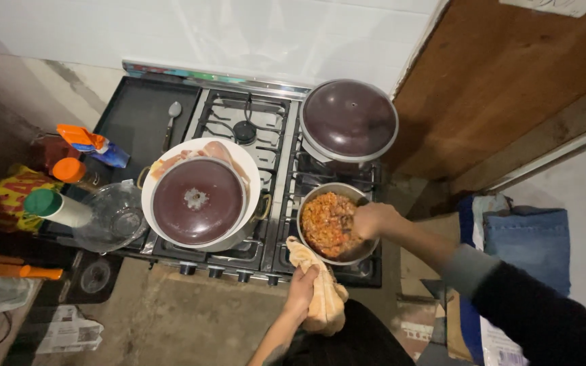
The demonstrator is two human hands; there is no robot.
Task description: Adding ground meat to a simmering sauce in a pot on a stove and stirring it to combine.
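A small metal pot [306, 205] of chopped orange and red food stands on the stove's front right burner. My right hand [373, 219] is over the pot's right side, closed on a utensil whose end is buried in the food. My left hand [302, 288] grips a tan cloth [325, 298] pressed against the pot's near rim.
A large pot with a maroon lid [198, 200] and raw meat on a white plate sits on the front left burner. Another lidded pot [348, 119] is at the back right. A glass bowl [113, 215], bottles and a spoon [171, 116] lie left. Bags are on the right floor.
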